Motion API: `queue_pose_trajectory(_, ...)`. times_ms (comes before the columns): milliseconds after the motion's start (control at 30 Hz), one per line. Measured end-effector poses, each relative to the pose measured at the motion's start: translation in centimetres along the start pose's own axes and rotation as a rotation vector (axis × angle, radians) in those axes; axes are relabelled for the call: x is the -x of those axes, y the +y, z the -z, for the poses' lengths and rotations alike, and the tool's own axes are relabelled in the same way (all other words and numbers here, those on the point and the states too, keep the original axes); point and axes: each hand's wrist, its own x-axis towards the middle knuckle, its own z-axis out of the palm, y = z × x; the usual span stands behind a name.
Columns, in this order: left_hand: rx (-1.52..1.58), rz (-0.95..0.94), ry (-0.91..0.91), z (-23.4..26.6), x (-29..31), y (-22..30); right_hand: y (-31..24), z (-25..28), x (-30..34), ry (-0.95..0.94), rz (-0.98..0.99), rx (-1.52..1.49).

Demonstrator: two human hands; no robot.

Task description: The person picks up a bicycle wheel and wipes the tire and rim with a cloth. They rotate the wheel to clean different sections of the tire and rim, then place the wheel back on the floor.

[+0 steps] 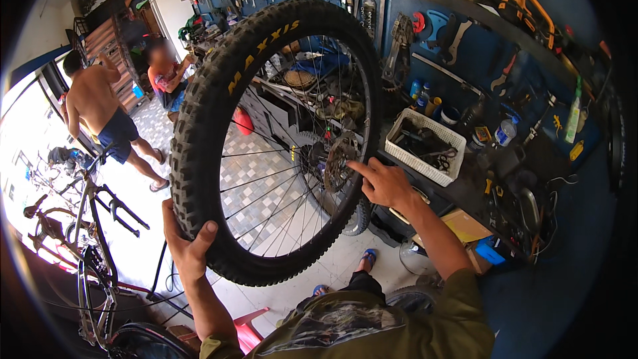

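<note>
A bicycle wheel with a wide, knobby black tyre point(199, 106) and yellow lettering is held up, tilted, before me. My left hand point(188, 246) grips the tyre at its lower left, thumb on the near side and fingers partly hidden behind the tread. At the hub point(314, 157) sits a metal disc brake rotor point(341, 159). My right hand point(389, 185) holds nothing; its index finger stretches to the rotor's edge while the other fingers curl. Whether that fingertip touches the rotor I cannot tell. Thin black spokes run from hub to rim.
On the right, a dark workbench carries a white plastic basket point(425, 174) of tools and a clear bottle point(506, 131). Wrenches point(456, 43) hang on the blue wall. A bicycle frame point(86, 226) stands at left, near a pink stool point(249, 332). Two people point(100, 103) are farther back.
</note>
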Motion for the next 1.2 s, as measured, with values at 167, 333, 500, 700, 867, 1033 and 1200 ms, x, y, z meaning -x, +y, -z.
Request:
queue_pose_trajectory(167, -0.008, 0.013, -0.001, -0.3, -0.3, 0.4, 0.7, 0.8, -0.8, -0.065, 0.155, 0.408)
queue_pose_trajectory(333, -0.035, 0.014, -0.006, -0.1, -0.2, 0.4, 0.5, -0.3, -0.6, -0.025, 0.109, 0.466)
queue_pose_trajectory(500, -0.028, 0.025, -0.006, 0.1, 0.2, 0.4, -2.7, -2.6, -0.6, -0.063, -0.282, -0.116)
queue_pose_trajectory(700, -0.073, 0.021, -0.011, 0.5, 0.6, 0.1, -0.9, -5.7, 0.8, -0.104, -0.723, -2.371)
queue_pose_trajectory(867, -0.06, 0.002, 0.027, 0.3, 0.6, -0.6, -3.1, -6.3, 2.1, 0.04, -0.511, -2.682)
queue_pose_trajectory(1033, -0.062, -0.017, -0.016, 0.1, 0.6, 0.5, -4.0, -5.4, 1.4, 0.119, -0.491, -2.702)
queue_pose_trajectory(1200, -0.058, -0.035, -0.057, -0.3, 0.4, 0.8, -3.5, -5.5, 1.8, 0.01, -0.442, -2.555)
